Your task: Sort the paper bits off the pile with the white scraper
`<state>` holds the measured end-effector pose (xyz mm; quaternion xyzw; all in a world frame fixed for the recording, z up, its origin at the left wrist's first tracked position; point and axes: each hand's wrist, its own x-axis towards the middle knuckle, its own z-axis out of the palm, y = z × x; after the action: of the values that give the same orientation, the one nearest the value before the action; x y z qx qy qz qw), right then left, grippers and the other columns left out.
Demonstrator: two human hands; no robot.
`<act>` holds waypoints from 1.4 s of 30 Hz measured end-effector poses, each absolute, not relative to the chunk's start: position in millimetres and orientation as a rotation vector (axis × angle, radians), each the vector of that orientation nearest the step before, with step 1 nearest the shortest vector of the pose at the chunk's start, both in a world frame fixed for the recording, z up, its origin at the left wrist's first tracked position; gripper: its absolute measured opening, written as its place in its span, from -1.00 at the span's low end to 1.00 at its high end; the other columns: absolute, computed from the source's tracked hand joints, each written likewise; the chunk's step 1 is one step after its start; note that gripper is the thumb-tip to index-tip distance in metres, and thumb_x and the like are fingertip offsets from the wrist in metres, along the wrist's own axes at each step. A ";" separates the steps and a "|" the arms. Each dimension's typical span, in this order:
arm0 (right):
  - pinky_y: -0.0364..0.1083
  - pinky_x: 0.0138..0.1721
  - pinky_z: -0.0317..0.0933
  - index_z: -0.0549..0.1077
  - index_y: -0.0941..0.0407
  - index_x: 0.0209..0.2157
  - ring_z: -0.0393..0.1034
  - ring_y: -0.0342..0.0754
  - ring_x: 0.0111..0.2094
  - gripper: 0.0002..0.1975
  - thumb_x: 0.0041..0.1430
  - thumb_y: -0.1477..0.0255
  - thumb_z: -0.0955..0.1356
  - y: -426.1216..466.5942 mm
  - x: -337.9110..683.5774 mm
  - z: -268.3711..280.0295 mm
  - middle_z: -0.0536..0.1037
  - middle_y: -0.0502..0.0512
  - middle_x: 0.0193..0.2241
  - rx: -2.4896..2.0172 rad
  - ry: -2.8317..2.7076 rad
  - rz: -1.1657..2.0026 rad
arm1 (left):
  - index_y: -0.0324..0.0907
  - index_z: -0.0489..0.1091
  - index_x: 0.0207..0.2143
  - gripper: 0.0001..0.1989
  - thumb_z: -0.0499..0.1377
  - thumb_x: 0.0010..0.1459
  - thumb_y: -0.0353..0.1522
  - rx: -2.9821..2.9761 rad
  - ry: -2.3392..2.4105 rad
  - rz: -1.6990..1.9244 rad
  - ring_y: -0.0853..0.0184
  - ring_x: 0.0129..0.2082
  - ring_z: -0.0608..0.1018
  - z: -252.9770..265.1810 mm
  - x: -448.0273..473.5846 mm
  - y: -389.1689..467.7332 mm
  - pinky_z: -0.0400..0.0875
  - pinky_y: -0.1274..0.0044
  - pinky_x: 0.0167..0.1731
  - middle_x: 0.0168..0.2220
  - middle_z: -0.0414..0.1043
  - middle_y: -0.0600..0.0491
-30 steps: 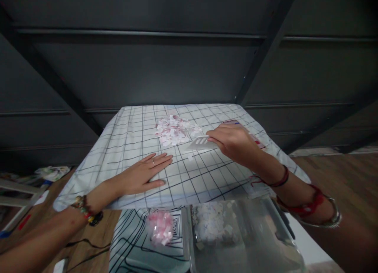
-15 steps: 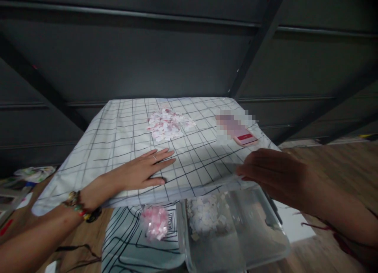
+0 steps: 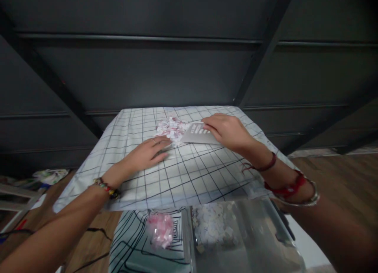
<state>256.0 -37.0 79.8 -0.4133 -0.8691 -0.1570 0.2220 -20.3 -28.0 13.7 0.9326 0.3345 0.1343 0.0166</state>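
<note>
On the checked cloth lies a heap of small white and pink paper scraps [image 3: 171, 127]. My left hand [image 3: 147, 153] rests flat, fingers stretched out, with its fingertips at the near edge of the heap. From the right, my right hand [image 3: 228, 131] grips a flat grey card-like piece [image 3: 196, 138] with a row of pale slots or marks. The card's left edge touches or overlaps the right side of the heap; I cannot tell which. Part of the card is hidden under my right fingers.
The cloth-covered table [image 3: 189, 174] stands against dark panels. Before it are a clear plastic box [image 3: 260, 237] with white paper bits [image 3: 212, 224] inside, and a small bag of pink pieces [image 3: 162, 229] on a line-patterned grey-green surface [image 3: 141, 257]. Cables lie on the wooden floor [image 3: 85, 241].
My right hand has moved left and forward over the table and now holds the grey card at the heap. My left hand has slid forward to the heap. The phone no longer shows.
</note>
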 end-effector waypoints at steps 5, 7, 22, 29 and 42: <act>-0.10 -0.27 0.09 0.46 0.18 -0.31 0.35 -0.06 -0.28 -0.76 0.20 0.54 0.17 0.8 230.4 78.1 0.53 0.16 -0.35 -1.108 -2.418 -0.422 | -0.34 0.01 0.20 -0.33 -0.08 0.22 -0.03 2.755 1.242 0.510 0.10 0.24 0.02 15.5 -21.6 2.7 -0.02 0.31 0.18 0.24 -0.07 -0.22; -0.08 -0.25 0.06 0.46 0.17 -0.32 0.33 -0.06 -0.28 -0.75 0.20 0.55 0.16 9.6 229.0 76.3 0.53 0.13 -0.36 -1.056 -2.427 -0.454 | -0.36 -0.09 0.23 -0.21 -0.05 0.18 0.03 2.686 1.288 0.476 0.05 0.27 -0.11 10.3 -25.4 9.5 -0.08 0.30 0.19 0.28 -0.21 -0.24; -0.07 -0.23 0.02 0.41 0.13 -0.41 0.23 -0.11 -0.42 -0.74 0.13 0.63 0.14 17.5 252.5 44.5 0.44 0.02 -0.50 -0.773 -2.356 -0.570 | -0.37 -0.37 0.28 0.05 -0.07 0.03 0.20 2.504 1.482 -0.052 -0.04 0.27 -0.25 -2.1 -42.3 12.3 -0.12 0.25 0.18 0.29 -0.52 -0.29; -0.06 -0.22 0.04 0.39 0.11 -0.43 0.23 -0.09 -0.42 -0.73 0.10 0.64 0.14 15.9 256.1 46.3 0.41 0.02 -0.52 -0.820 -2.382 -0.616 | -0.42 -0.36 0.27 0.04 -0.12 0.05 0.19 2.531 1.550 -0.137 -0.09 0.26 -0.19 -7.6 -43.2 13.2 -0.08 0.21 0.16 0.28 -0.44 -0.34; -0.08 -0.26 0.07 0.37 0.11 -0.53 0.20 -0.13 -0.47 -0.70 0.14 0.61 0.12 11.6 257.1 50.9 0.38 0.01 -0.58 -0.809 -2.333 -0.588 | -0.29 -0.38 0.29 -0.04 -0.11 0.10 0.16 2.562 1.439 -0.022 -0.05 0.27 -0.28 -6.0 -43.7 7.5 -0.15 0.19 0.18 0.30 -0.48 -0.25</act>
<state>257.1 11.6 50.9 -0.3042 -0.8776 -0.2212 0.2971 -43.7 7.5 -6.0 0.8674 0.4872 -0.0075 0.1013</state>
